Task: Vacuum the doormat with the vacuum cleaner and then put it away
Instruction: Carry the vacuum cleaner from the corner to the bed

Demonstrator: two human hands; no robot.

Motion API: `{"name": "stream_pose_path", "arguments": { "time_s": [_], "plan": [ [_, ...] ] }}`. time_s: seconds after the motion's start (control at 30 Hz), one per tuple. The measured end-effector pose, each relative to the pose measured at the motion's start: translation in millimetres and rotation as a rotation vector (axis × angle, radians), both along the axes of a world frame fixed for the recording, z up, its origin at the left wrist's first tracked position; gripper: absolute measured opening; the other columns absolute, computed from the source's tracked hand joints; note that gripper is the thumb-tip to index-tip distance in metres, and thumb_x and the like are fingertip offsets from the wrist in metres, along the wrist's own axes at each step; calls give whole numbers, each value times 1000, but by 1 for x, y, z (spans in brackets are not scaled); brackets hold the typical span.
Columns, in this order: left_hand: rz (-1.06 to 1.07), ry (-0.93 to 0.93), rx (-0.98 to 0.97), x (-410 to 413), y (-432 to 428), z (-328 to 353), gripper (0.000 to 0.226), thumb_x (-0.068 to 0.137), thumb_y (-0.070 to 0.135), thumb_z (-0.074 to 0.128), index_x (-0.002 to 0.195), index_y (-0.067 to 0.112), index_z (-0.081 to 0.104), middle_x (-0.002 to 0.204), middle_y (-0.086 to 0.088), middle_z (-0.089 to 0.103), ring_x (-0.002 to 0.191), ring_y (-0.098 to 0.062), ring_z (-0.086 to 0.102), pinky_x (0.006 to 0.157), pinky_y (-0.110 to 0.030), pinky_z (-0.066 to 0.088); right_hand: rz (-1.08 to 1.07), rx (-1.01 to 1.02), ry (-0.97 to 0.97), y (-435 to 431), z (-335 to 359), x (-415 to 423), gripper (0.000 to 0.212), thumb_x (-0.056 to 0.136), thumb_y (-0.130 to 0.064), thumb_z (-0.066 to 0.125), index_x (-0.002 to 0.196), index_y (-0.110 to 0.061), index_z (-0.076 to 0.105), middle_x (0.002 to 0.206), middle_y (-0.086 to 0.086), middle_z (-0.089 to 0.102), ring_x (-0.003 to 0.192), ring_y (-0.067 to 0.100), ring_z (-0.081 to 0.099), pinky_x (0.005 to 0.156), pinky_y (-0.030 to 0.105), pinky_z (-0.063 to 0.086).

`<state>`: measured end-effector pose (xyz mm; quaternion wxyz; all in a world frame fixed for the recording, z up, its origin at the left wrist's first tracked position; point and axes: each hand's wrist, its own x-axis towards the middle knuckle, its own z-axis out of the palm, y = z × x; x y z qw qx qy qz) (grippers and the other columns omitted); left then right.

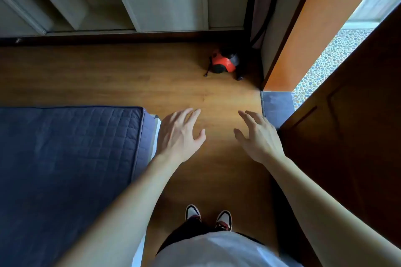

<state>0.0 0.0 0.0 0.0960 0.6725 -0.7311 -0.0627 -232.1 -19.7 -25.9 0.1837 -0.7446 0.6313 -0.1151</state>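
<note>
So, still at the fetching step: left hand (pixel 180 134) and right hand (pixel 258 136) are spread out, empty. The small red-and-black canister vacuum cleaner (pixel 224 63) sits just beside the orange wooden door frame (pixel 288 39). Next I'd walk over and grab it.

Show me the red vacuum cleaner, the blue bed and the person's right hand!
red vacuum cleaner (pixel 224 63): head view, on its red body.
blue bed (pixel 65 158): head view, on the quilted top.
right hand (pixel 259 137): head view, on the back of the hand.
</note>
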Motion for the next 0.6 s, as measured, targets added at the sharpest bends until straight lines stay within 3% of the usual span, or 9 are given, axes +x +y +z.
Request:
{"name": "stream_pose_path", "arguments": {
  "time_s": [0.33, 0.6],
  "plan": [
    [-1, -41, -1, -4, -49, -10, 62, 89, 54, 42, 143, 24, 49, 142, -1, 55, 129, -22, 51, 106, -43, 44, 11, 22, 5, -51, 0, 3, 63, 99, -49, 54, 156, -27, 39, 156, 5, 45, 143, 27, 42, 114, 49, 39],
    [-10, -16, 14, 17, -148, -21, 63, 89, 55, 41, 143, 25, 49, 141, -1, 56, 127, -20, 52, 105, -39, 44, -21, 19, 13, -141, -9, 22, 62, 99, -48, 57, 154, -26, 42, 155, 7, 47, 142, 29, 45, 113, 49, 40]
  ]
}}
